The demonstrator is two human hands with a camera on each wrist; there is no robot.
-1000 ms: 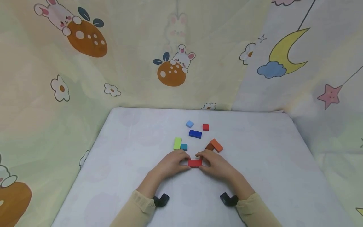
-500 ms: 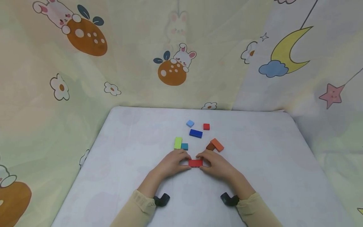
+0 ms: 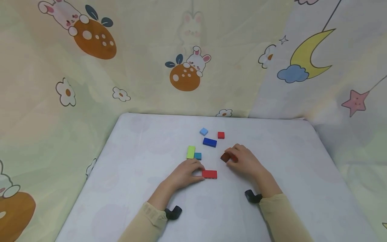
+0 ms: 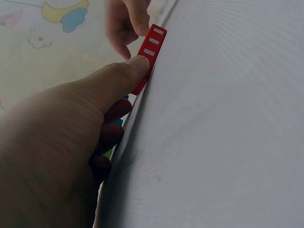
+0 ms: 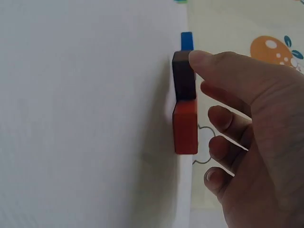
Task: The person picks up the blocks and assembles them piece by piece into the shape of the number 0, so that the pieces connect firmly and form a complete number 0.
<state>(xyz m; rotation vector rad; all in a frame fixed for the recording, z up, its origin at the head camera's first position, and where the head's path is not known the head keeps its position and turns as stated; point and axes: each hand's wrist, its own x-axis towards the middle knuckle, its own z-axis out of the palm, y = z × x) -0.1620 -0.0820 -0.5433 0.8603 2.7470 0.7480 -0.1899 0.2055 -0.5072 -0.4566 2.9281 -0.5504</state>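
Observation:
My left hand (image 3: pixel 181 174) pinches the left end of a red rectangular block (image 3: pixel 209 174) on the white table. In the left wrist view, the thumb lies against the block's side, which has pale rectangles on it. Farther right, my right hand (image 3: pixel 246 161) has thumb and index finger at opposite edges of a brown block (image 3: pixel 224 157). The right wrist view shows the thumb tip on that block's top corner, the other fingers loosely curled. Right beside the brown block sits an orange block (image 5: pixel 185 127), mostly hidden by the hand in the head view.
Beyond the left hand, a lime green block (image 3: pixel 190 152) stands against a teal block (image 3: pixel 198 156). Farther back lie a dark blue block (image 3: pixel 210 142), a light blue block (image 3: pixel 204 131) and a small red block (image 3: pixel 221 135). A patterned cloth (image 3: pixel 145 67) hangs behind the table.
My right hand has let go of the red block's right end and moved right and away from me to the brown block. The left hand has stayed on the red block.

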